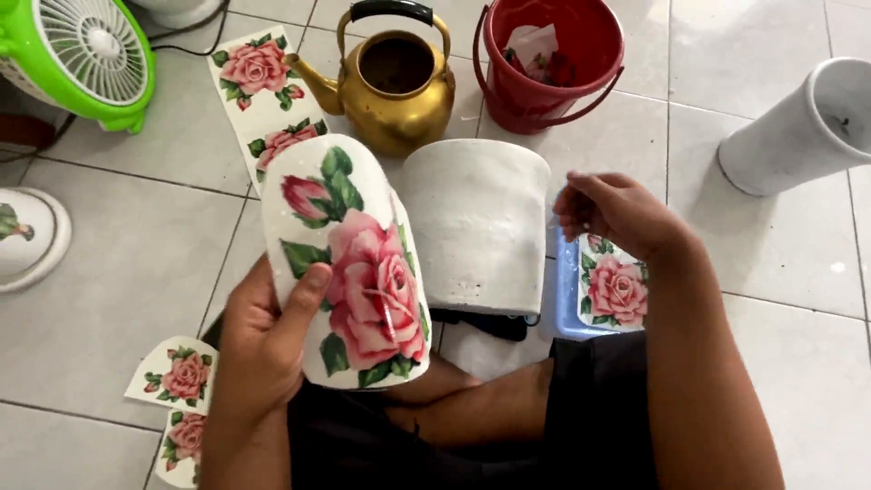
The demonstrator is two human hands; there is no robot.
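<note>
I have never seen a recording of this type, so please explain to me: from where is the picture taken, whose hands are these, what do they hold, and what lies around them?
There is one picture, from a camera on a person's head, looking down at their own hands and lap above a tiled floor. The left hand holds a white vase with a rose picture. The right hand is over a blue tray where a rose picture lies. A plain white pot stands between them. Behind are a gold kettle, a red bucket, a green fan and more rose sheets.

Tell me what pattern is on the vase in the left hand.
Pink roses with green leaves on the white vase, head view.
</note>
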